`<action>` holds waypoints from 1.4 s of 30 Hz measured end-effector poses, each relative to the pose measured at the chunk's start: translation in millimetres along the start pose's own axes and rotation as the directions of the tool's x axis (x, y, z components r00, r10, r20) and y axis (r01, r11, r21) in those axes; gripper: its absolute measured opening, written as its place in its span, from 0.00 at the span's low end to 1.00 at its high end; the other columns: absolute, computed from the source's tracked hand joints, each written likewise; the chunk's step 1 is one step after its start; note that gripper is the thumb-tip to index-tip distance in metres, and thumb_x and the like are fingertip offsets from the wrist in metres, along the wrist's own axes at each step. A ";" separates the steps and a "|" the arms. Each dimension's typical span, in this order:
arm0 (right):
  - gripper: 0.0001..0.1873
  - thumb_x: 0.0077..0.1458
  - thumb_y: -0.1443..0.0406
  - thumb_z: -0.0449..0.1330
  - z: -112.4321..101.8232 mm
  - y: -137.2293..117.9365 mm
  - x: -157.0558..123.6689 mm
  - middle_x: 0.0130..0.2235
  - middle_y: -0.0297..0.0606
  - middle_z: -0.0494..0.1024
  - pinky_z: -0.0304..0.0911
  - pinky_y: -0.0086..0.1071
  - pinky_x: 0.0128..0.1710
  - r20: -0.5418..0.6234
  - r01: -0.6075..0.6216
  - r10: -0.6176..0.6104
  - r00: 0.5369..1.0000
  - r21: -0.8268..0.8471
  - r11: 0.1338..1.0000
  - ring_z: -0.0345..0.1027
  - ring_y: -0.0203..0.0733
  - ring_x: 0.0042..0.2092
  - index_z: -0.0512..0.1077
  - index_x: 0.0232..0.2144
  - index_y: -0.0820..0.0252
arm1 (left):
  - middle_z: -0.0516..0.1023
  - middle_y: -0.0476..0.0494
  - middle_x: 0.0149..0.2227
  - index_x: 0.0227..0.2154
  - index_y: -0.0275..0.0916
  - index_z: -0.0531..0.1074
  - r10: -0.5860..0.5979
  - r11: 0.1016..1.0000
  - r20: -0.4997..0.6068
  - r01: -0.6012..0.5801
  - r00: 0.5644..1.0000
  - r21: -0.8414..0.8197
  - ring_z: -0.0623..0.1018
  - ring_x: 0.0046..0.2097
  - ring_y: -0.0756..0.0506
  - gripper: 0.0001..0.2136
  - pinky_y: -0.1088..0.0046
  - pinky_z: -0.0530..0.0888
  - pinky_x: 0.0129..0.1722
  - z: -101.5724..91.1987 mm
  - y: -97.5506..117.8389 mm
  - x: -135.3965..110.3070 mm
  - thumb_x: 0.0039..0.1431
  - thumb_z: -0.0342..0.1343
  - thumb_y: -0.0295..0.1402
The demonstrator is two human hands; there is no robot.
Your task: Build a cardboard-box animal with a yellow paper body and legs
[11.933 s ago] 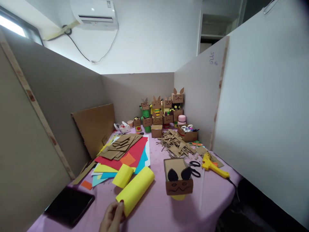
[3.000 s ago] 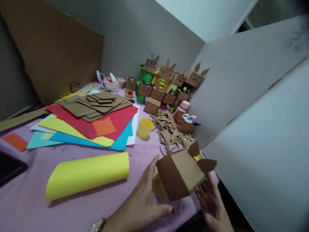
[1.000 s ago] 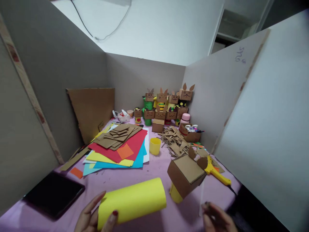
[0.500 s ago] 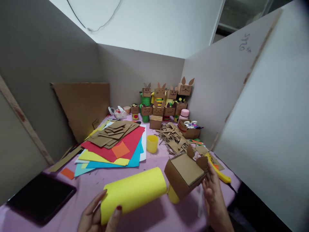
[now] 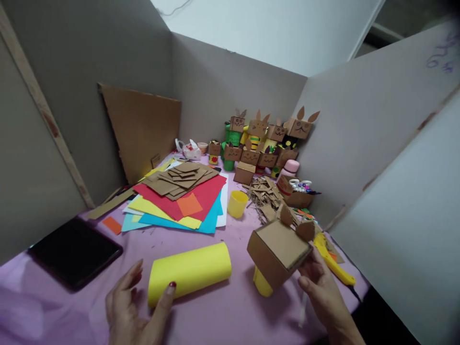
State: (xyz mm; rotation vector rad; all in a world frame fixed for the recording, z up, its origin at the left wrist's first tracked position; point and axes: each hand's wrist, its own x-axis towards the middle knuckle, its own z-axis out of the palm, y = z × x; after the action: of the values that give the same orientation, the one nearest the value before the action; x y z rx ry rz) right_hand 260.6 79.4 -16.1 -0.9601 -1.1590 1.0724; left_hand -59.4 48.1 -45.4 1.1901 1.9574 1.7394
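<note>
A yellow paper tube lies on its side on the pink cloth in front of me. My left hand is at its left end, fingers spread and off the paper, the thumb against or just over its near side. Over on the right, my right hand grips a cardboard animal figure by the rear corner of its box head. Two rounded ears stand on that head, and a short yellow body shows beneath it. The figure is tilted; whether its base touches the cloth I cannot tell.
Coloured paper sheets lie under cut cardboard pieces. A yellow ring stands mid-table near cardboard scraps. Several finished animal figures are stacked behind. A black tablet lies left; a yellow corded tool lies right.
The yellow tube has been lowered onto the cloth and my left fingers have spread away from it. My right hand still holds the cardboard figure. The view has shifted and tilted.
</note>
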 end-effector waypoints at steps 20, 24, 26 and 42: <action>0.38 0.50 0.38 0.55 64.8 -29.1 86.3 0.56 0.48 0.73 0.56 0.47 0.57 0.340 -0.136 0.280 0.898 -0.391 0.910 0.65 0.53 0.57 0.70 0.53 0.56 | 0.72 0.31 0.57 0.60 0.39 0.59 0.450 0.694 0.611 -0.686 0.651 0.220 0.73 0.56 0.32 0.22 0.26 0.46 0.57 44.8 40.7 4.6 0.65 0.47 0.37; 0.29 0.50 0.43 0.59 73.2 -23.9 97.1 0.44 0.44 0.80 0.65 0.43 0.47 0.298 -0.116 0.259 0.919 -0.422 0.899 0.72 0.50 0.47 0.75 0.43 0.58 | 0.73 0.34 0.57 0.58 0.40 0.62 0.482 0.677 0.577 -0.698 0.659 0.231 0.74 0.56 0.35 0.21 0.30 0.41 0.61 46.2 41.6 4.2 0.63 0.48 0.36; 0.26 0.51 0.44 0.60 77.0 -21.9 100.5 0.40 0.41 0.79 0.66 0.40 0.42 0.261 -0.094 0.230 0.938 -0.446 0.890 0.72 0.48 0.43 0.73 0.40 0.58 | 0.73 0.35 0.57 0.58 0.40 0.62 0.493 0.663 0.594 -0.717 0.635 0.215 0.74 0.56 0.36 0.21 0.31 0.40 0.61 45.5 42.6 6.3 0.63 0.48 0.35; 0.18 0.54 0.51 0.61 103.0 -30.0 86.9 0.41 0.39 0.79 0.63 0.37 0.43 0.236 0.043 0.048 0.971 -0.364 0.931 0.70 0.44 0.41 0.74 0.40 0.57 | 0.67 0.32 0.61 0.66 0.40 0.47 0.499 0.711 0.445 -0.645 0.744 0.280 0.69 0.61 0.38 0.25 0.33 0.55 0.60 61.1 61.3 -4.0 0.66 0.37 0.28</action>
State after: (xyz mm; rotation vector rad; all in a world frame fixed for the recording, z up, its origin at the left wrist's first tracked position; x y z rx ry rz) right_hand 169.3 160.8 47.9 -1.1401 -1.6003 1.0124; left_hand 8.3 84.6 -5.5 2.3080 1.9004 1.2021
